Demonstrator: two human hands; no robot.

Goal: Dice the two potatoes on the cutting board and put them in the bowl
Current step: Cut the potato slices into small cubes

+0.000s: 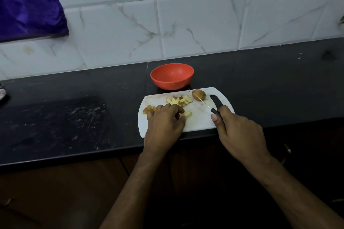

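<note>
In the head view, the white cutting board (201,119) is lying in the centre of the frame, on the dark counter (74,117), and its near edge is reaching the counter's front edge. The left hand (163,122) is resting on the board with the fingers curled over some potato pieces (178,101); the fingertips are touching one pale strip, but whether they are pinching it I cannot tell. The right hand (240,132) is gripping the black handle of the knife (202,101), fingers wrapped fully around it, and the thin blade is pointing up and left toward the whole potato (198,95), which is sitting at the upper right of the board. The red bowl (172,76) is standing just above the board, and nothing is showing inside it.

What could go wrong: the blade is passing close to the whole potato (round, and with the skin on), so it may roll when it is being cut and the knife may slip toward the left fingers. The loose pieces near the left edge may fall onto the counter when they are being pushed together. The board may also tip or slide, because it is sitting at the counter's edge.

The picture is dark, and the blade is only a thin line. The left hand is hiding the pieces beneath it. At the upper left, a purple cloth (28,3) is cut off by the frame.
</note>
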